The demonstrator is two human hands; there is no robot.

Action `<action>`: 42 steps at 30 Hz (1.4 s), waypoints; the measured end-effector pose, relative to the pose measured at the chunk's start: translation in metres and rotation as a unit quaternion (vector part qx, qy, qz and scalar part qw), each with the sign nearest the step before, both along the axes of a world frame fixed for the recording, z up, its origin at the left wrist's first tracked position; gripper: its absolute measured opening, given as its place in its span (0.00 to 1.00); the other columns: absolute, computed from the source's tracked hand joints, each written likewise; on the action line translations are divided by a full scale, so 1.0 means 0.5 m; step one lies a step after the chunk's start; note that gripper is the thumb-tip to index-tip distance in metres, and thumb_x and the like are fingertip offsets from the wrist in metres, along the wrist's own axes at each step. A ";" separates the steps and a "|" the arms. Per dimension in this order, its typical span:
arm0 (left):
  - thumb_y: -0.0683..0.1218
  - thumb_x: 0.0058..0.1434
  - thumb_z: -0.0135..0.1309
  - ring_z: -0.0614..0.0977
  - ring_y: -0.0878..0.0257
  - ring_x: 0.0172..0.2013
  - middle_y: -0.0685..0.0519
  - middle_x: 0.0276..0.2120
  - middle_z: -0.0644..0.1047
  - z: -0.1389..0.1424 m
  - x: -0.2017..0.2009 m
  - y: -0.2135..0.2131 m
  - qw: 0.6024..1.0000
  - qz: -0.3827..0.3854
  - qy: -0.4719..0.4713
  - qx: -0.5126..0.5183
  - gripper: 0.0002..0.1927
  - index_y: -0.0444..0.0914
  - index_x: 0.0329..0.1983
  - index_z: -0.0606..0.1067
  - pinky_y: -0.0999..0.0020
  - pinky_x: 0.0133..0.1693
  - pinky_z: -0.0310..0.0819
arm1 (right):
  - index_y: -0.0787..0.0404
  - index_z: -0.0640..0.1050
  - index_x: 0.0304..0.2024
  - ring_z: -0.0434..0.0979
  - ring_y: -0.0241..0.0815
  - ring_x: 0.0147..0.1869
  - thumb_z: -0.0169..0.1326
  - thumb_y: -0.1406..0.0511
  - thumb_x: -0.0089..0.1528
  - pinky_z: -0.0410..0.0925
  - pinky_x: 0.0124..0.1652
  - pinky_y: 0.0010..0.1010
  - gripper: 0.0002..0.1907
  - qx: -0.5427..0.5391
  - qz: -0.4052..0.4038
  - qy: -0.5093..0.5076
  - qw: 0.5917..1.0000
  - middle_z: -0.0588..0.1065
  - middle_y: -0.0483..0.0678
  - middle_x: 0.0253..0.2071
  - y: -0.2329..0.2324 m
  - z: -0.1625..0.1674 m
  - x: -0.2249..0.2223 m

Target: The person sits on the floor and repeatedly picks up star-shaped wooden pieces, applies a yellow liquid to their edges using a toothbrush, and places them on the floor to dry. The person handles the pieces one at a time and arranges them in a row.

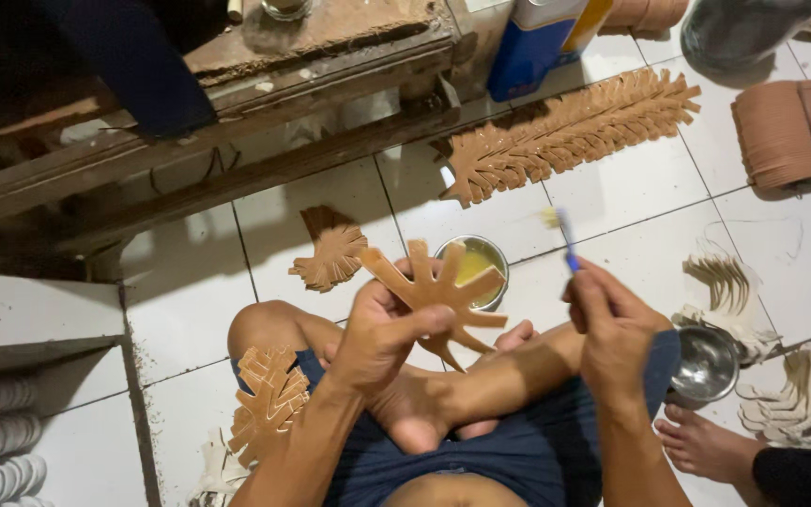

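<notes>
Two hands busy: my left hand (382,333) clamps a branched brown cutout (434,291) above the glue tin (474,268), right hand (612,324) pinches a brush (563,237); finished pieces (565,131) lie far right, unglued ones (269,399) near left.

Another person's foot (706,443) is cut off at the bottom edge.

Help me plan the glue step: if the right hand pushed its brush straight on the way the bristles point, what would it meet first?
Probably bare white floor tile; depth unclear.
</notes>
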State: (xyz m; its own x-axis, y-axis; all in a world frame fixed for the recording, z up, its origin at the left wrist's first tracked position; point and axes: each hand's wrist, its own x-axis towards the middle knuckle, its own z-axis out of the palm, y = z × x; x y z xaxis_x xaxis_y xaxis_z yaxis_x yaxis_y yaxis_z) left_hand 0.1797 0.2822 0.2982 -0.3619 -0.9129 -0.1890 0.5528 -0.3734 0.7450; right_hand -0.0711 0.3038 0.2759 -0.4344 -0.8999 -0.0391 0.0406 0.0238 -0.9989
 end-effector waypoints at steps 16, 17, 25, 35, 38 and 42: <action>0.37 0.59 0.57 0.83 0.64 0.43 0.48 0.43 0.81 0.002 -0.003 0.004 0.999 -0.014 -0.038 0.021 0.19 0.27 0.54 0.74 0.67 0.47 0.80 | 0.71 0.80 0.45 0.63 0.29 0.26 0.52 0.68 0.74 0.56 0.28 0.23 0.10 -0.060 -0.023 0.035 0.997 0.70 0.47 0.28 0.023 0.028 -0.017; 0.37 0.61 0.58 0.81 0.63 0.41 0.48 0.42 0.80 0.007 0.007 0.000 0.999 0.006 -0.036 0.016 0.19 0.27 0.56 0.75 0.67 0.46 0.79 | 0.69 0.80 0.49 0.64 0.28 0.26 0.52 0.68 0.74 0.56 0.28 0.22 0.10 -0.097 -0.056 -0.057 0.992 0.72 0.46 0.30 0.014 0.031 -0.030; 0.39 0.62 0.57 0.82 0.65 0.45 0.48 0.47 0.80 0.010 -0.018 0.006 0.999 0.029 -0.013 0.025 0.20 0.27 0.57 0.73 0.71 0.49 0.79 | 0.71 0.80 0.51 0.73 0.33 0.35 0.55 0.75 0.66 0.64 0.35 0.23 0.11 -0.151 0.151 0.198 0.957 0.75 0.47 0.33 0.048 0.046 -0.001; 0.38 0.64 0.57 0.81 0.67 0.42 0.47 0.47 0.80 0.002 -0.020 0.015 0.998 0.012 0.016 0.067 0.21 0.26 0.59 0.73 0.72 0.45 0.77 | 0.70 0.80 0.51 0.73 0.33 0.33 0.55 0.76 0.64 0.64 0.33 0.22 0.12 -0.144 0.149 0.225 0.952 0.76 0.47 0.32 0.034 0.056 0.023; 0.38 0.63 0.57 0.81 0.66 0.42 0.47 0.46 0.81 -0.003 -0.022 0.014 0.997 0.019 0.031 0.068 0.21 0.26 0.59 0.73 0.71 0.46 0.78 | 0.70 0.81 0.51 0.73 0.34 0.32 0.55 0.76 0.64 0.64 0.32 0.22 0.13 -0.116 0.171 0.231 0.951 0.75 0.48 0.30 0.038 0.050 0.019; 0.37 0.65 0.57 0.81 0.65 0.42 0.46 0.46 0.80 -0.005 -0.022 0.013 0.997 0.018 0.047 0.061 0.21 0.25 0.61 0.73 0.69 0.47 0.78 | 0.70 0.80 0.52 0.72 0.33 0.32 0.53 0.76 0.66 0.64 0.32 0.22 0.13 -0.090 0.118 0.168 0.975 0.76 0.48 0.33 0.046 0.049 0.015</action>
State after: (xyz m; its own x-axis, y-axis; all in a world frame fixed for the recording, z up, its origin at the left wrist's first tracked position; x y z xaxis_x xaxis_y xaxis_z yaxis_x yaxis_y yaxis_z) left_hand 0.1689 0.2888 0.2956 -0.3502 -0.8984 -0.2651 0.6336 -0.4357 0.6393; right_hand -0.0638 0.3269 0.3006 -0.1757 -0.9553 0.2377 -0.2747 -0.1842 -0.9437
